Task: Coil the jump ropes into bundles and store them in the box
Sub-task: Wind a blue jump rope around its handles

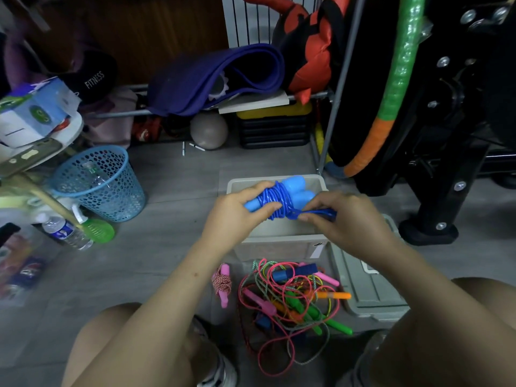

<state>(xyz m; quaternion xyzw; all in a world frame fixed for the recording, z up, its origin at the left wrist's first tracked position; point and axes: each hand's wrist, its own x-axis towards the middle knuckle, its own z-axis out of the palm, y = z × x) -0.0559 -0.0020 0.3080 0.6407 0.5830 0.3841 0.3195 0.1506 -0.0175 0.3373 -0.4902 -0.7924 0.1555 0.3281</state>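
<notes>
Here both hands, left (240,210) and right (339,216), grip the blue rope bundle (276,201).

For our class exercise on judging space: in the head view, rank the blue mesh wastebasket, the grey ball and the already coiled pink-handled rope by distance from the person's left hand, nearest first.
1. Coiled pink-handled rope: on the floor just below the left hand, toward the person.
2. Blue mesh wastebasket: off to the left.
3. Grey ball: far back, under the shelf.

Single head view; looks forward-down, close over floor (173,177)
</notes>
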